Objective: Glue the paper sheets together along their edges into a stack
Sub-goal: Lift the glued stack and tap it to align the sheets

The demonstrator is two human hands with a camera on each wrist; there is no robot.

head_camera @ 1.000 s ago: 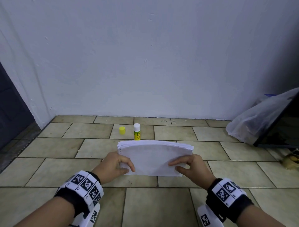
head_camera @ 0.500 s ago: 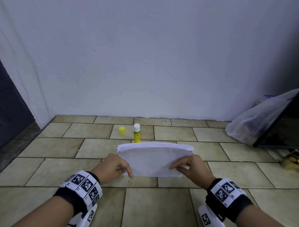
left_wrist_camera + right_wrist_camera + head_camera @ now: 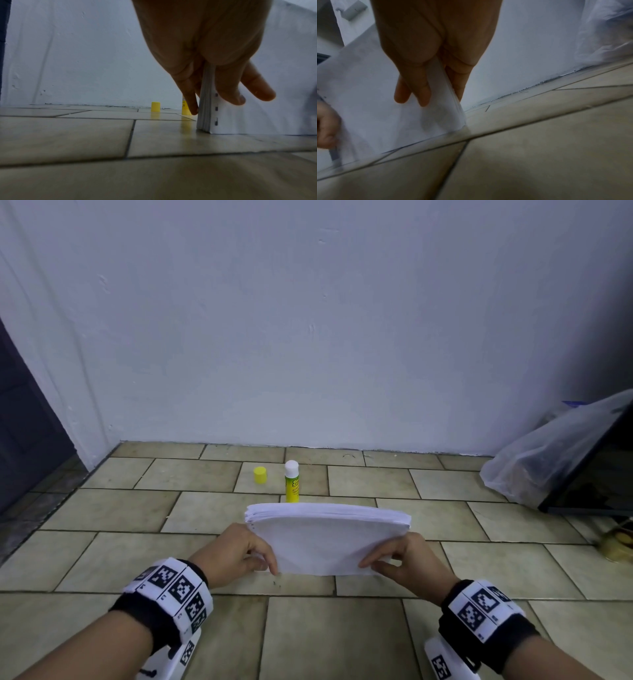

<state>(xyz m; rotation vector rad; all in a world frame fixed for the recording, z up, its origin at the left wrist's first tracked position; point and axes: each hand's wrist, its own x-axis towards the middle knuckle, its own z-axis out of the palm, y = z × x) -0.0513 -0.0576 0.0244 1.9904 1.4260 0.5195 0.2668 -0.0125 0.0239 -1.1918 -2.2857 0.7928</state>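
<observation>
A stack of white paper sheets [image 3: 325, 539] stands on its long edge on the tiled floor, upright between both hands. My left hand [image 3: 239, 553] pinches its left end, thumb in front and fingers behind; the left wrist view shows the punched-hole edge of the stack [image 3: 206, 108] resting on a tile. My right hand [image 3: 407, 559] pinches the right end of the stack [image 3: 385, 108] the same way. Behind the stack stands an uncapped yellow glue stick [image 3: 292, 481] with a white tip, and its yellow cap [image 3: 260, 474] sits to its left.
A white wall [image 3: 308, 320] rises just behind the glue stick. A clear plastic bag [image 3: 548, 450] and a dark slanted panel [image 3: 599, 477] lie at the right. A dark doorway [image 3: 20, 419] opens at the left. Beige floor tiles [image 3: 325, 638] spread in front of me.
The stack has dropped slightly and its lower edge now rests on the floor. Both hands have shifted their fingers lower along the ends. Glue stick and cap have not moved.
</observation>
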